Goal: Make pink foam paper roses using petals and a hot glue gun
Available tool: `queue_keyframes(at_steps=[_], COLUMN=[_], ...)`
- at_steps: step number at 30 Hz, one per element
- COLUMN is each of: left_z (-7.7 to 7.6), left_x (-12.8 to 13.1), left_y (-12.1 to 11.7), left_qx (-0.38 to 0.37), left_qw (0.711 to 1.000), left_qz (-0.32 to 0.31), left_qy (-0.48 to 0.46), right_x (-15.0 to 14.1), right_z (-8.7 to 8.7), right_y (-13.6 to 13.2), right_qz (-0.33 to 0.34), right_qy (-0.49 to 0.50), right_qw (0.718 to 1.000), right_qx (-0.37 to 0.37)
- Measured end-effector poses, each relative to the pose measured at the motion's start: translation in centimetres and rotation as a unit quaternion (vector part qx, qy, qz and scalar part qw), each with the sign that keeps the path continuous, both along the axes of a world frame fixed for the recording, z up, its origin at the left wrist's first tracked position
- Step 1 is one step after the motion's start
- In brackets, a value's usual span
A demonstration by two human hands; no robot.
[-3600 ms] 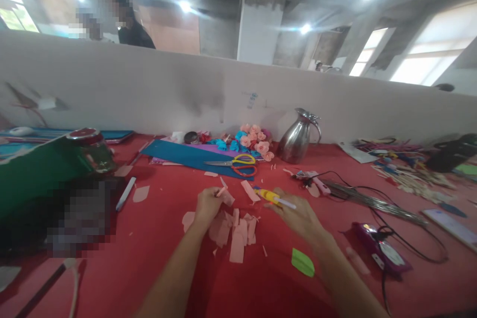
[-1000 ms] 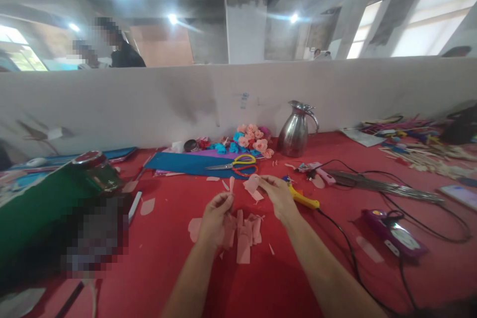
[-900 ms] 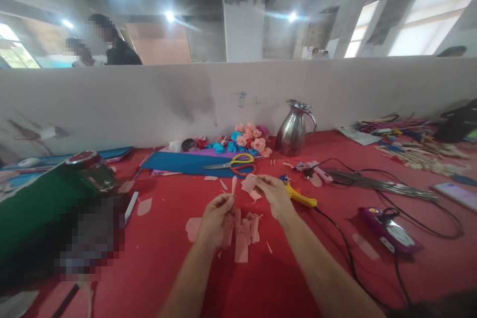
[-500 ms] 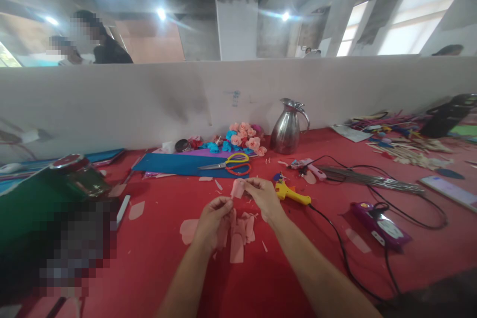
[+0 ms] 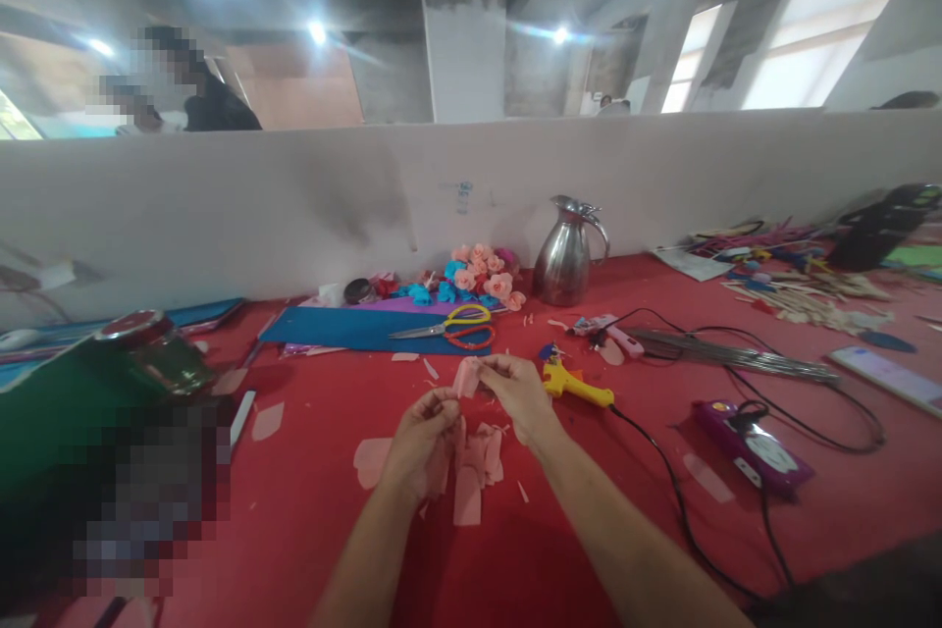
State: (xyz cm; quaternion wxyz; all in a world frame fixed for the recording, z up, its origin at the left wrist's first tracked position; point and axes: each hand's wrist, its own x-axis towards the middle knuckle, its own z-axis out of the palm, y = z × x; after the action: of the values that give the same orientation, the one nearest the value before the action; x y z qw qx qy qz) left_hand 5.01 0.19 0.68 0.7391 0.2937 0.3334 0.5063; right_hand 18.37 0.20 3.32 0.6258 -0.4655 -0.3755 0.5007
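While the left fingers [image 5: 442, 402] and right fingers [image 5: 497, 369] pinch pink paper [image 5: 466, 379], a red surface [image 5: 294, 491] spreads beneath them, a pale wall [image 5: 316, 206] and ceiling lights [image 5: 317, 32] beyond.

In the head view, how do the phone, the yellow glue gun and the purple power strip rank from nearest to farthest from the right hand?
1. Yellow glue gun: on the table just to the right of the right hand.
2. Purple power strip: farther right, beyond the gun's cord.
3. Phone: farthest, lying toward the picture's right edge.
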Motion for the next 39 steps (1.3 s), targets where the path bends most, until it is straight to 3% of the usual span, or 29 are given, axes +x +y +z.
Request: queue_keyframes(at_steps=[12,20,30,39], left_z=[-0.4,0.4,0.1,0.7], left_x=[-0.4,0.0,0.2,0.4], left_y=[0.4,-0.1,0.1,-0.3], left_qx=[-0.016,-0.015,-0.013,-0.029], left_qw=[0.999,1.000,0.999,0.999], left_qz=[-0.010,0.006,0.010,0.016], left_qy=[-0.027,0.004,0.033,0.017], right_x=[0.0,0.0,-0.3,-0.5], right_z=[-0.4,-0.5,-0.1,0.1], right_y=[0.2,0.1,-0.2,-0.4], right_qz=[-0.009,-0.008,0.000,0.011], right_qy=[-0.015,-0.027,-0.033,-0.018], right_qw=[1.000,0.999,0.999,1.000], right_qx=[0.017,0.017,0.008,0.013])
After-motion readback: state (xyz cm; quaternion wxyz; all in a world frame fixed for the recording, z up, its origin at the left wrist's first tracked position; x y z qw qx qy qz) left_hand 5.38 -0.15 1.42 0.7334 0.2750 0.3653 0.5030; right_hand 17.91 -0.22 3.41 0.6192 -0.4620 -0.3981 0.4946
